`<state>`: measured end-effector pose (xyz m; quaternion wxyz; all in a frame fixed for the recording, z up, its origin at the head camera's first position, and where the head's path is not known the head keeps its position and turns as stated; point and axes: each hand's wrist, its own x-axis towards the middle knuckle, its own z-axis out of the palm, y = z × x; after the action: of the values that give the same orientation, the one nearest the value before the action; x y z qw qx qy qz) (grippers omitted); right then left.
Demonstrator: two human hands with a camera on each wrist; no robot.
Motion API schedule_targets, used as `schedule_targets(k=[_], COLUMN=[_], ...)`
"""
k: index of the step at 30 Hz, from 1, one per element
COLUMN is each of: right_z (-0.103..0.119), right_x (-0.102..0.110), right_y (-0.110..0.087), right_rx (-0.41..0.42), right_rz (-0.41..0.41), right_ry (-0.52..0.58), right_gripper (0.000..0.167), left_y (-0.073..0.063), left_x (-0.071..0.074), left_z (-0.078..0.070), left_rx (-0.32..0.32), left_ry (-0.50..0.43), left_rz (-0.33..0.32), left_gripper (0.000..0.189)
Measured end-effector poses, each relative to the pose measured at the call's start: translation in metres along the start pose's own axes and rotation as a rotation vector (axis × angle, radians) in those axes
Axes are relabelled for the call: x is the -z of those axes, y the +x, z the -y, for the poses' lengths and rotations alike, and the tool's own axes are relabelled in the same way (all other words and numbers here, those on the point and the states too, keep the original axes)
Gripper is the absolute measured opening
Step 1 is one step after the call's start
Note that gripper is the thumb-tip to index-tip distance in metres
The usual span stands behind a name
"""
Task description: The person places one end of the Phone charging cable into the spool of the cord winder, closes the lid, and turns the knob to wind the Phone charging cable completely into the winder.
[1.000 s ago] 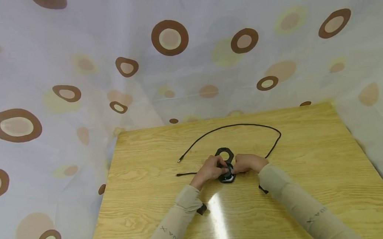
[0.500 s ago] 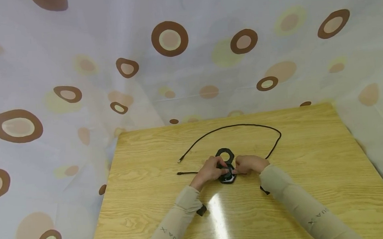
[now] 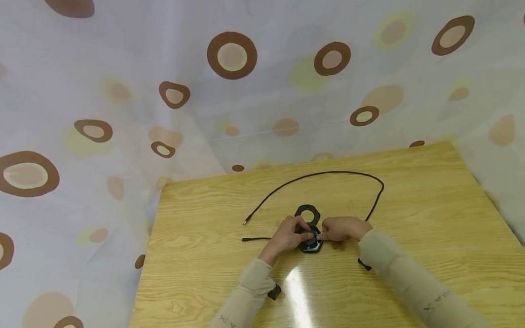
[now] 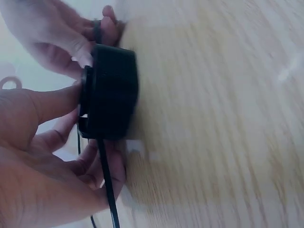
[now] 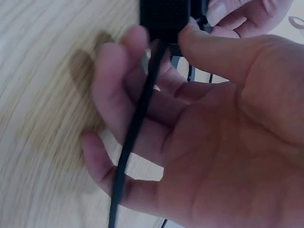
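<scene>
On the table, in the head view, a small black many-sided case (image 3: 311,248) lies between both hands, with a round part inside it. My left hand (image 3: 288,235) grips it from the left, thumb on the round part and fingers at its far side. From the right, my right hand (image 3: 340,228) pinches the case's edge between thumb and forefinger, its other fingers loosely bent. A thin black cable (image 5: 137,118) runs out of the case across the right fingers. On the other side, the cable (image 4: 107,175) leaves past the left fingers. The case's inside is mostly hidden.
A flat black ring-shaped piece (image 3: 316,214) lies just behind the case. The black cable (image 3: 327,172) arcs over the back of the wooden table (image 3: 198,290); its two plug ends lie left of the hands. A patterned cloth (image 3: 267,102) hangs behind the table.
Both hands stay at the case with hardly any movement. The right hand has dropped slightly toward the near side, its lower fingers a little looser.
</scene>
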<state>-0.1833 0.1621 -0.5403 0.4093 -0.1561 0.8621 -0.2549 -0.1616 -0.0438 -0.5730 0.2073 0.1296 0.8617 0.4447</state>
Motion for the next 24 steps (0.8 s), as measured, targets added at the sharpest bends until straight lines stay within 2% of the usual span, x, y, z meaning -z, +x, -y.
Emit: schedule_targets(k=[5, 10, 12, 14, 17, 22, 24], right_z=[-0.003, -0.005, -0.005, -0.006, -0.007, -0.008, -0.009], right_x=[-0.002, -0.003, -0.003, -0.003, -0.003, -0.004, -0.007], right_y=[0.001, 0.003, 0.003, 0.004, 0.004, 0.003, 0.004], right_rx=[-0.002, 0.021, 0.043, 0.063, 0.072, 0.055, 0.035], right_rz=[0.015, 0.016, 0.009, 0.002, -0.003, -0.031, -0.076], right_ry=[0.057, 0.068, 0.075, 0.085, 0.106, 0.108, 0.102], right_gripper=[0.03, 0.038, 0.044, 0.049, 0.053, 0.055, 0.054], left_y=[-0.01, -0.021, -0.026, -0.03, -0.032, -0.029, -0.026], left_x=[-0.005, -0.005, -0.001, 0.003, 0.007, 0.012, 0.013], left_z=[0.01, 0.013, 0.01, 0.006, 0.002, -0.003, -0.004], left_rx=[-0.053, -0.015, 0.011, 0.052, 0.105, 0.188, 0.215], left_ry=[0.084, 0.105, 0.156, 0.2, 0.245, 0.217, 0.211], left_rz=[-0.053, -0.168, -0.192, -0.186, -0.143, -0.085, -0.074], left_gripper=[0.013, 0.017, 0.017, 0.018, 0.021, 0.018, 0.016])
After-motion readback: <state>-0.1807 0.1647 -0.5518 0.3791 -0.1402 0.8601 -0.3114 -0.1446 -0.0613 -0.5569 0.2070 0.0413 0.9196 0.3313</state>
